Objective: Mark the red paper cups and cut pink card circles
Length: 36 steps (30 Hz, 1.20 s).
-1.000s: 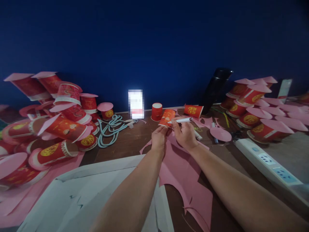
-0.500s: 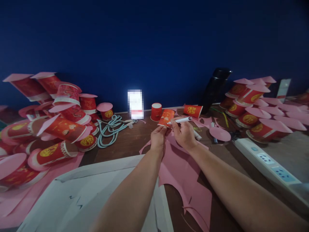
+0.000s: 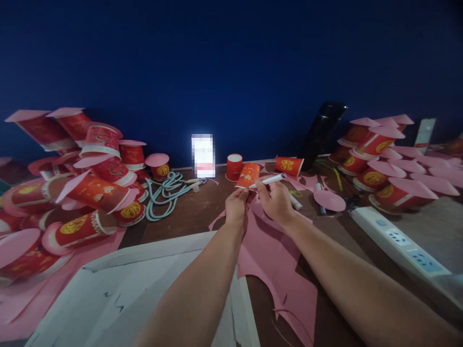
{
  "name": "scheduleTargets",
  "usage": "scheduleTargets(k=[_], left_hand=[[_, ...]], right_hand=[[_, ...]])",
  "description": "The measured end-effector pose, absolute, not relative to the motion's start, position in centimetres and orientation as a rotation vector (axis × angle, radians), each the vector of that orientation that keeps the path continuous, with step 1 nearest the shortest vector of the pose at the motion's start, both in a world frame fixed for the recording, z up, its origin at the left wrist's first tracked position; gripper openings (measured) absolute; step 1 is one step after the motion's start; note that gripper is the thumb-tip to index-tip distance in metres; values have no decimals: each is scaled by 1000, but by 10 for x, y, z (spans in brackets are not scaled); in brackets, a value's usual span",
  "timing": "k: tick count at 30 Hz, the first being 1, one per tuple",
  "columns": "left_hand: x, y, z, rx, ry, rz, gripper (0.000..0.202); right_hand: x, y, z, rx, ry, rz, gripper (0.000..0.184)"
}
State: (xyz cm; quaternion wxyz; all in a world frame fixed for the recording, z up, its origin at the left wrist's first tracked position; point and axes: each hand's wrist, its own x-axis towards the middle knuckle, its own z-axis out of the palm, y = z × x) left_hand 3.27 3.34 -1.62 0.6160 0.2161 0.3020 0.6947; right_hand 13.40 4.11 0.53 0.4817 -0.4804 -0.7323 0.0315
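Observation:
My left hand [image 3: 237, 207] pinches the near rim of a red paper cup [image 3: 249, 174], which lies tilted on its side above the pink paper. My right hand [image 3: 277, 200] is closed around a white marker pen [image 3: 270, 180]. The pen's tip end is at the cup's lower rim, close to my left fingertips; I cannot tell whether it touches. Just behind stands another red paper cup [image 3: 234, 168], upright. To the right lies a red cup with gold characters [image 3: 289, 166] on its side. Cut pink paper [image 3: 271, 246] spreads under both hands.
Red cups with pink paper discs pile up at left [image 3: 101, 188] and right [image 3: 387, 176]. A white board [image 3: 144, 289], a coiled blue cable [image 3: 162, 200], a black bottle [image 3: 323, 132], a power strip [image 3: 401, 246] and a pink disc [image 3: 329, 200] also lie or stand around.
The marker pen and my right fingers have shifted slightly left and down along the cup's rim. The held cup has tilted a little; everything else stays in place.

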Motion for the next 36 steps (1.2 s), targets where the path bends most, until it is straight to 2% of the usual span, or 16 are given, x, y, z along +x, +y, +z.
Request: scheduleTargets(k=[17, 36], left_hand=[[30, 31, -10, 410, 650, 1606, 7], [30, 30, -10, 433, 636, 1587, 9]], right_hand=[[131, 41, 1, -1110, -1762, 126, 25], [134, 42, 5, -1114, -1747, 229, 32]])
